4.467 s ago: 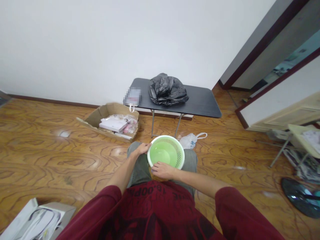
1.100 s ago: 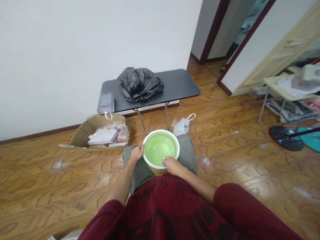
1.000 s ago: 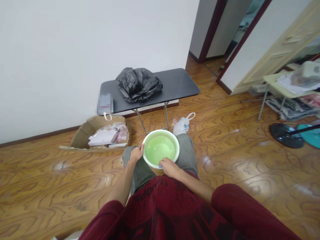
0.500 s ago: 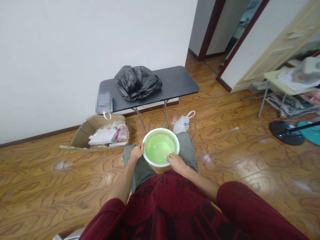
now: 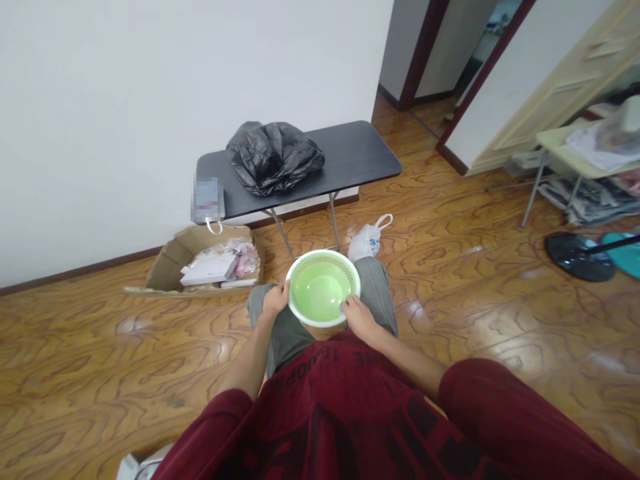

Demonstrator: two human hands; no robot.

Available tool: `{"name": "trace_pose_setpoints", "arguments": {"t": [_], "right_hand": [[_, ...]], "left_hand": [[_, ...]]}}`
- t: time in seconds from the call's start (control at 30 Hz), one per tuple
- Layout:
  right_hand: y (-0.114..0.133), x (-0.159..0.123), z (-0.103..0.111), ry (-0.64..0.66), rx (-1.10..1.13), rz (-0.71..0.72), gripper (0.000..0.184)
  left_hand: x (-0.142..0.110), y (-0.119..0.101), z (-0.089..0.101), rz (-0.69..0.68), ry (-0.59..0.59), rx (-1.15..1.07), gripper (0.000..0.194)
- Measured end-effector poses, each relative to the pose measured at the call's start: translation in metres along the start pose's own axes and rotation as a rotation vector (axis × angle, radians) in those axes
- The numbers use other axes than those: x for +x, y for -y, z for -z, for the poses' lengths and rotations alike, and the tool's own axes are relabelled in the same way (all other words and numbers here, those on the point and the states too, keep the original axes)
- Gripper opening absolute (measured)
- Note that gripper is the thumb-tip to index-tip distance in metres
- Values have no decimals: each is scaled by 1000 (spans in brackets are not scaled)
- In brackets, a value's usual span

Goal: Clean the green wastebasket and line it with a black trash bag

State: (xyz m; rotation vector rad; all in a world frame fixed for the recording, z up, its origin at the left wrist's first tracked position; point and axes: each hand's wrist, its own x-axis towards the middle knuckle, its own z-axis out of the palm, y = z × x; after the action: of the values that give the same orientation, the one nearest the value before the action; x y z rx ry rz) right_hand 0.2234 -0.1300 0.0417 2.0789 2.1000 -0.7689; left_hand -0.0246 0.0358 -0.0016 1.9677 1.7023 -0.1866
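Observation:
A round plastic basket, green inside with a white rim and a lattice band near the top, sits between my knees. My left hand is closed on the left side of its rim. At the right front part of the rim is my right hand, fingers pinched over the edge. A tiny bluish-white bit shows at those fingertips, too small to name. Inside the basket I see only the smooth, shiny green bottom.
Ahead stands a black folding table bearing a crumpled black plastic bag. An open cardboard box with packages lies left on the wooden floor. A white plastic bag rests beyond my right knee. A stand base is at right.
My right hand has slid a little to the right along the basket's rim, and the bluish bit moved with it. My left hand keeps its hold. The view has shifted slightly.

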Motion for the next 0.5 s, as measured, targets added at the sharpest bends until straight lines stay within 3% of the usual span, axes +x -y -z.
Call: {"name": "trace_pose_setpoints", "arguments": {"t": [0.23,0.5], "right_hand": [[13,1,-9,63,86,206,35],[1,14,7,76,-38,17,39]], "left_hand": [[-2,1,-2,2,17,55,65],[-6,-1,-1,-12,18,76,57]]}}
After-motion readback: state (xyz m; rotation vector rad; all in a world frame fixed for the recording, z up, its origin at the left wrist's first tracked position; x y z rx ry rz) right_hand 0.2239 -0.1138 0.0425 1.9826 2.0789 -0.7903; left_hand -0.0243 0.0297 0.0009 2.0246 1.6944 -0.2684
